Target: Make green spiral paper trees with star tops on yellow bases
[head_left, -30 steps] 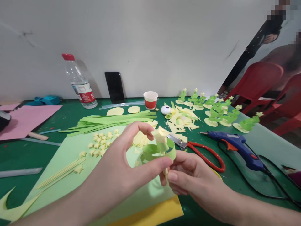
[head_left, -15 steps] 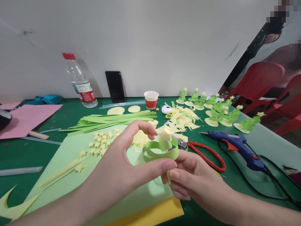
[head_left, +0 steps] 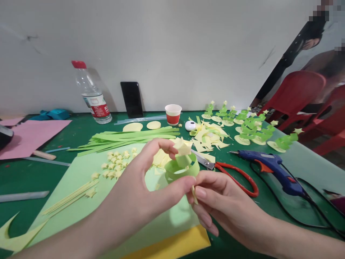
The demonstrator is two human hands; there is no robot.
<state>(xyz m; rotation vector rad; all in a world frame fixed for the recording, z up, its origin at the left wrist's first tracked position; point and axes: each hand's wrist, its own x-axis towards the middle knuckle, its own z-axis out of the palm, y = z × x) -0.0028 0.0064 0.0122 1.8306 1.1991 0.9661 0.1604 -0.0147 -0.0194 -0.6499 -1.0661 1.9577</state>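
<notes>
A curled green paper strip (head_left: pixel 175 169) with a pale yellow paper star (head_left: pixel 183 146) on top is held between my hands, above the light green sheet. My left hand (head_left: pixel 151 180) has its thumb at the lower side of the curl and its fingers curved beside the star. My right hand (head_left: pixel 221 201) pinches the pale base piece (head_left: pixel 194 195) under the curl, its thumb in front. Small folded stars (head_left: pixel 115 163) lie in a group on the sheet (head_left: pixel 145 223), left of my hands.
Red-handled scissors (head_left: pixel 237 176) and a blue glue gun (head_left: pixel 272 165) with a black cord lie right. Behind are green strips (head_left: pixel 129 136), paper scraps (head_left: pixel 208 135), a cup (head_left: pixel 173 114), a bottle (head_left: pixel 93 95), a phone (head_left: pixel 132 99) and finished curled pieces (head_left: pixel 248 126). A person stands beyond, right.
The curl and its star have tilted and shifted slightly left between my hands. The pale base piece shows more at my right fingertips.
</notes>
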